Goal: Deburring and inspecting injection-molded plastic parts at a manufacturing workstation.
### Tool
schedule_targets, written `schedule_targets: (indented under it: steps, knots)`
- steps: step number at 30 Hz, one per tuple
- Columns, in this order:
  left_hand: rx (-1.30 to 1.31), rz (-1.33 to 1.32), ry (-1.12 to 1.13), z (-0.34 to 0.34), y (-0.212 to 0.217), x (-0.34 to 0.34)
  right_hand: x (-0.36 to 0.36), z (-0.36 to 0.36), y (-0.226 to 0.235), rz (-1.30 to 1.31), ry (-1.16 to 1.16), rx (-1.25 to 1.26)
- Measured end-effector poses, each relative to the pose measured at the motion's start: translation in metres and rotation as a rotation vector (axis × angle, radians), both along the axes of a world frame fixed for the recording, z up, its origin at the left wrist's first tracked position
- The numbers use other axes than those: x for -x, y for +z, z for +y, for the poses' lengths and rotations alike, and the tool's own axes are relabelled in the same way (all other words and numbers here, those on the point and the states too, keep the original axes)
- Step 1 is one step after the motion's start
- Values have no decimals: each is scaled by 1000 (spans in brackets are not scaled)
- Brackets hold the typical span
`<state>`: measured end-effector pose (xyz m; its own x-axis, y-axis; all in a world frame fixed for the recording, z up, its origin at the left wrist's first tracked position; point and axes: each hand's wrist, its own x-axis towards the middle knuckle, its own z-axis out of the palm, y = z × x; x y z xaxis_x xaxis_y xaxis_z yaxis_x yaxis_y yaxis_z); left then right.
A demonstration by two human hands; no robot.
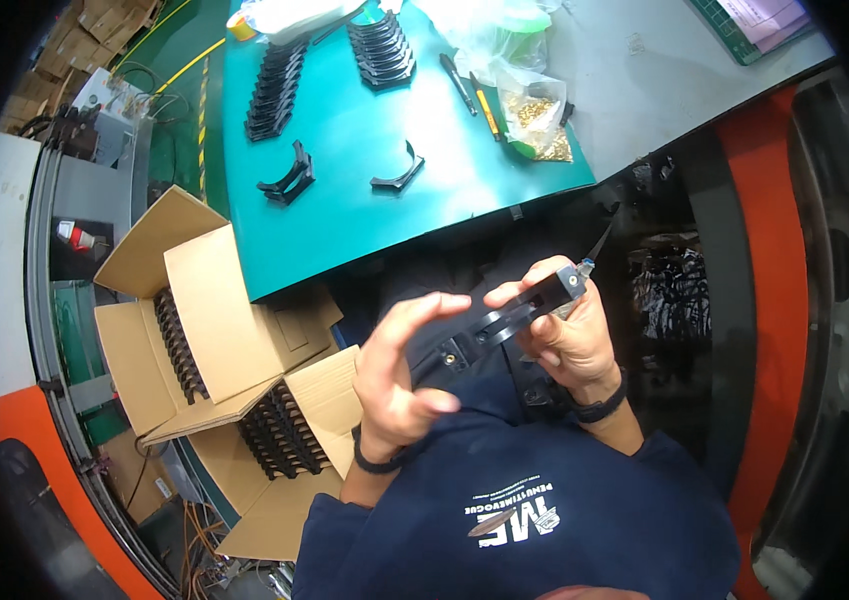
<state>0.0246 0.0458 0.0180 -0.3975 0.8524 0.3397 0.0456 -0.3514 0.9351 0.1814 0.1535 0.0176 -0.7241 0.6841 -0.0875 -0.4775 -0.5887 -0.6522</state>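
My right hand point(579, 345) grips a black curved plastic bracket point(509, 322) in front of my body. One end of the bracket shows a small brass-coloured insert. At its other end, a thin pointed tool point(589, 265) with a metallic tip sticks out beside my right fingers; how it is held is hidden. My left hand point(394, 370) is open, its thumb and fingers spread around the bracket's lower-left end, apparently without gripping it. On the green tabletop point(344, 225) ahead lie two loose black brackets, one at left point(289, 175) and one at right point(401, 170).
Two rows of stacked black brackets point(379, 52) stand at the table's back. A bag of small brass pieces point(536, 112), a black pen point(458, 85) and a yellow-and-black pen point(484, 105) lie right. Open cardboard boxes point(219, 290) with black parts stand at left. An orange post point(774, 250) rises at right.
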Motion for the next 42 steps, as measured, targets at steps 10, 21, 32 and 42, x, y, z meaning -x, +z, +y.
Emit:
schedule_targets:
  steps: [10,21,32,42]
  knots:
    - [6,426,231,-6,19,-11,2,-6,-4,-125,-151,-444]
    - [-66,500,282,-9,20,-11,-4,-12,5,-216,-161,-537]
    - [-132,435,290,-17,16,-10,-5,-18,7,-327,-84,-447]
    - [-153,270,279,-23,3,-9,-6,-24,14,-318,-93,-486]
